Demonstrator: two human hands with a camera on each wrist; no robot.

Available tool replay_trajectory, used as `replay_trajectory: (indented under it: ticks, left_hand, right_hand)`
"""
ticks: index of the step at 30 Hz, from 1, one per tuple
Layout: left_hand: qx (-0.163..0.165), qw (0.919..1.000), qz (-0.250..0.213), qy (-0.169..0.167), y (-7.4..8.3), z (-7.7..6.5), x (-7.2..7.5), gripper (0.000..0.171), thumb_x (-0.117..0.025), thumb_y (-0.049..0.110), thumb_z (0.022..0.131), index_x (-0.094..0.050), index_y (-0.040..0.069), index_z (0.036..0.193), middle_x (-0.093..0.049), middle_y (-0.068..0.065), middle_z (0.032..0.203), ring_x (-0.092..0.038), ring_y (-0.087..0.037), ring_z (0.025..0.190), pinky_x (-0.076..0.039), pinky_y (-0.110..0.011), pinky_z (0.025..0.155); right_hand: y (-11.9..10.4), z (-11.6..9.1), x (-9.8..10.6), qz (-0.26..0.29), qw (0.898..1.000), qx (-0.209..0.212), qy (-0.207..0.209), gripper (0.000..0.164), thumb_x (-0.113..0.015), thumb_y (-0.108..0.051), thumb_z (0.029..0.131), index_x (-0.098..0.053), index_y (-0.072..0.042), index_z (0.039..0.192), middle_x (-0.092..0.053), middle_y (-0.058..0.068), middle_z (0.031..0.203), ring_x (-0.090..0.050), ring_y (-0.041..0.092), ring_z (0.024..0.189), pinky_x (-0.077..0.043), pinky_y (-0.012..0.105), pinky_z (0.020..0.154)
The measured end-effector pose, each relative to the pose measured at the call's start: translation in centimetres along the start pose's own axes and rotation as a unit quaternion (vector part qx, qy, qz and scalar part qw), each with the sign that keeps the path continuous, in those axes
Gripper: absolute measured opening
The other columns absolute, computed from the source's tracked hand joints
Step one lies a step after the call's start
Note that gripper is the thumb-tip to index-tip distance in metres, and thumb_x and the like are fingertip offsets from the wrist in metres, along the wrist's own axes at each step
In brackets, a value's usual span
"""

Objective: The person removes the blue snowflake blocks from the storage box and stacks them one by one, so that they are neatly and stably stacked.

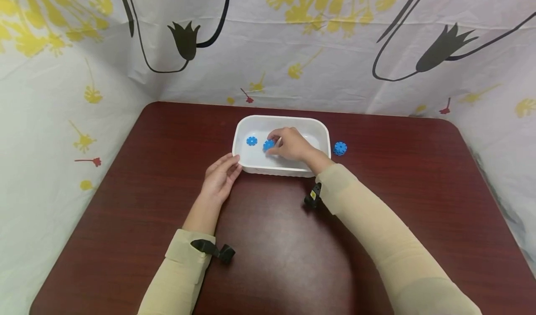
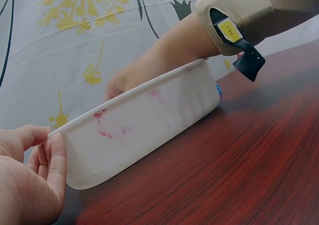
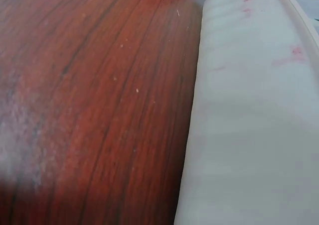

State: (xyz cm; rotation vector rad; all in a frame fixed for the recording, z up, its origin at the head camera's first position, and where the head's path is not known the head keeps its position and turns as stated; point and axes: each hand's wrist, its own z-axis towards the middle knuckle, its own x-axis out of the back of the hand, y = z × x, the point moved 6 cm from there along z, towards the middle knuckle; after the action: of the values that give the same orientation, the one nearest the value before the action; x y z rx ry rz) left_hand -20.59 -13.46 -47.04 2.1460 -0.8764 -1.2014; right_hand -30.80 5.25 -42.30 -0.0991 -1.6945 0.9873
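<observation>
A white plastic tray point(image 1: 259, 170) stands toward the far side of the table. Its near left corner is pinched by my left hand point(image 1: 219, 177), thumb over the rim and fingers along the outer wall; the left wrist view shows this hand point(image 2: 37, 170) too. Inside the tray, my right hand point(image 1: 293, 145) pinches a blue snowflake disc point(image 1: 268, 144) between thumb and fingers. Another blue snowflake disc point(image 1: 251, 141) lies flat on the tray floor, left of that hand. In the right wrist view the tray's outer wall point(image 3: 254, 115) hides the right hand.
A small pile of blue snowflake discs point(image 1: 340, 148) sits on the table just right of the tray. The dark red wooden table point(image 1: 276, 240) reaches back to a white flower-printed cloth point(image 1: 335, 73). A black wrist camera point(image 1: 312, 197) hangs beside the tray's front wall.
</observation>
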Motion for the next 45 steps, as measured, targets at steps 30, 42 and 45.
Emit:
replay_trajectory:
  ticks: [30, 42, 45]
  left_hand:
    - [-0.001, 1.0000, 0.000, 0.000, 0.0, -0.4, -0.2, 0.019, -0.068, -0.003, 0.094, -0.058, 0.004, 0.108, -0.063, -0.002, 0.084, -0.064, -0.008, 0.074, -0.061, -0.020, 0.082]
    - [-0.001, 1.0000, 0.003, -0.005, 0.0, -0.3, -0.1, 0.021, -0.067, -0.003, 0.094, -0.056, 0.005, 0.111, -0.062, -0.002, 0.087, -0.063, -0.009, 0.076, -0.060, -0.019, 0.083]
    - [-0.001, 1.0000, 0.002, -0.005, 0.0, -0.3, -0.1, 0.021, -0.067, -0.003, 0.094, -0.056, 0.005, 0.110, -0.063, -0.002, 0.086, -0.064, -0.009, 0.075, -0.060, -0.019, 0.083]
  right_hand:
    - [0.5, -3.0, 3.6, 0.042, 0.995, -0.009, 0.094, 0.038, -0.083, -0.021, 0.087, -0.071, -0.004, 0.119, -0.070, 0.011, 0.105, -0.066, 0.024, 0.088, -0.055, 0.032, 0.073]
    - [1.9, -4.3, 5.3, 0.057, 0.990, -0.031, 0.124, 0.040, -0.084, -0.023, 0.086, -0.071, -0.007, 0.120, -0.070, 0.010, 0.106, -0.066, 0.021, 0.089, -0.054, 0.029, 0.070]
    - [2.3, -4.6, 5.6, 0.064, 0.989, -0.032, 0.130, 0.040, -0.084, -0.021, 0.086, -0.071, -0.006, 0.121, -0.070, 0.010, 0.107, -0.066, 0.021, 0.089, -0.054, 0.028, 0.069]
